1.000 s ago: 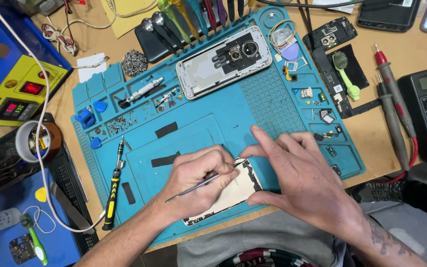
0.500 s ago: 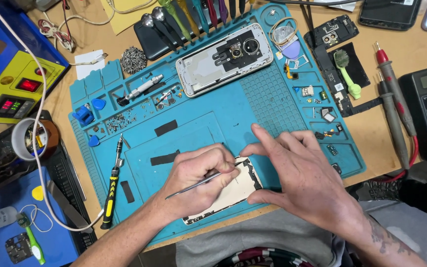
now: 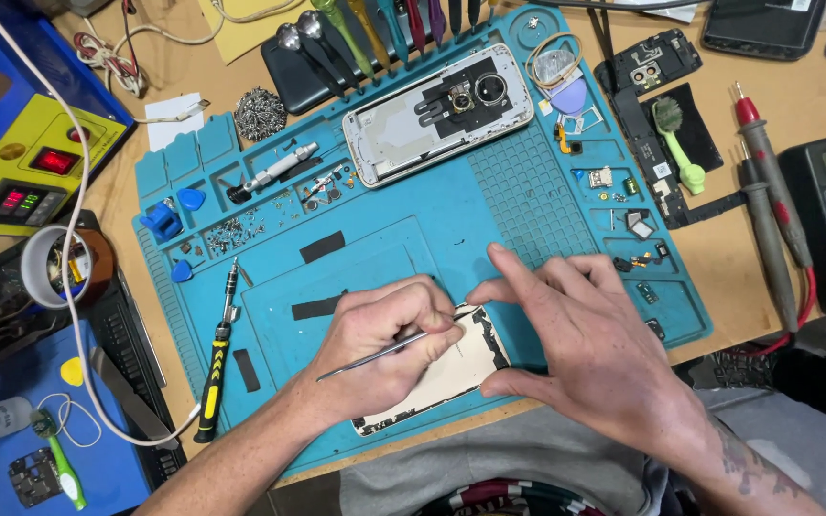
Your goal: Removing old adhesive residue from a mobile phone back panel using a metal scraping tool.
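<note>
Two hands, left (image 3: 384, 349) and right (image 3: 580, 344), work on one blue mat (image 3: 394, 239). One screwdriver (image 3: 214, 368) lies left. Two multimeter probes (image 3: 767, 191) lie right, and two green brushes (image 3: 676, 143) (image 3: 57, 459) show.

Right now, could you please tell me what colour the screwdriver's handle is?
The screwdriver handle is yellow and black, seen best in the head view.

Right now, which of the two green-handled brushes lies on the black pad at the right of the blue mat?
The green brush at upper right, beside the red probes. The other one lies at lower left on the blue surface.
</note>
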